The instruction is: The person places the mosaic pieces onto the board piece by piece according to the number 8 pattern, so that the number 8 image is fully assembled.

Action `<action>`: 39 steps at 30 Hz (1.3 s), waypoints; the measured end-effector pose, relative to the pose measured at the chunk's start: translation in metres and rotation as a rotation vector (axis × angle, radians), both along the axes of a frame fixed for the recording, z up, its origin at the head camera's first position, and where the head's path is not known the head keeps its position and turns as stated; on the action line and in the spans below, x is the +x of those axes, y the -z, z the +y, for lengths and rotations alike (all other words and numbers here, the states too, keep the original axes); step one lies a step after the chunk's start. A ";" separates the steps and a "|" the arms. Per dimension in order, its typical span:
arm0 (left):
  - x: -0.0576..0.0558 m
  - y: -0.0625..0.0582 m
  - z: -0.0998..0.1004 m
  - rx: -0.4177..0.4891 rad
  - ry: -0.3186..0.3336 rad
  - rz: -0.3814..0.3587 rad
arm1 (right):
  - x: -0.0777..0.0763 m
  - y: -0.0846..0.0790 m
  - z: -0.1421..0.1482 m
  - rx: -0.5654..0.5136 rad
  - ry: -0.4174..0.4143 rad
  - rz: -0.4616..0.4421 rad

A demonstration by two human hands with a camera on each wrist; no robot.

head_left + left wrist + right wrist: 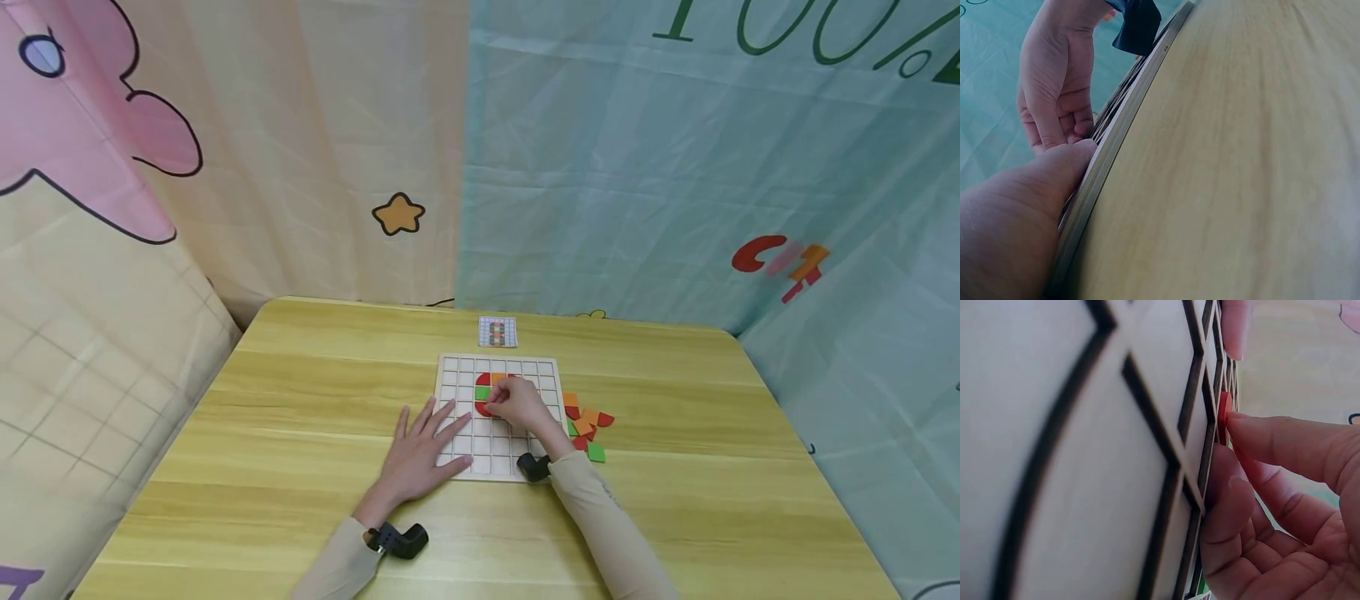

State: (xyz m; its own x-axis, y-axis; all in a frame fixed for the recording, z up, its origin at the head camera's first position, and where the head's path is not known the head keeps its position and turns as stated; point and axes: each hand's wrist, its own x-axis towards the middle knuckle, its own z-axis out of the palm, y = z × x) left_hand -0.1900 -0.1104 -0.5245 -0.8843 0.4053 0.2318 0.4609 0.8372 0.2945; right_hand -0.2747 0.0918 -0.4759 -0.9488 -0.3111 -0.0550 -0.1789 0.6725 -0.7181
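A white board with a square grid lies on the table. Set in its cells are a red rounded piece, an orange piece and a green square. Below the green square is another red piece. My right hand reaches over the grid, thumb and index finger at this lower red tile; the other fingers curl against the board. With fingers spread, my left hand rests on the board's left side, its thumb along the near edge.
To the board's right lies a loose pile of red, orange and green tiles, with a green square at its near end. A small pattern card lies beyond the board. Printed curtains hang behind the wooden table.
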 end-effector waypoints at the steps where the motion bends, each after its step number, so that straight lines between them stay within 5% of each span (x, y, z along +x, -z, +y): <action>1: 0.000 0.000 0.000 0.000 -0.001 -0.006 | 0.000 0.000 0.000 0.002 0.001 -0.007; 14: -0.002 0.003 0.000 0.026 0.009 0.049 | -0.001 0.002 -0.001 0.017 0.004 -0.010; 24: 0.000 0.002 0.000 0.004 0.002 -0.006 | 0.002 -0.001 0.014 -0.014 -0.047 0.021; 39: 0.000 0.003 0.000 0.020 0.006 -0.013 | -0.003 -0.009 0.082 -0.024 0.112 0.015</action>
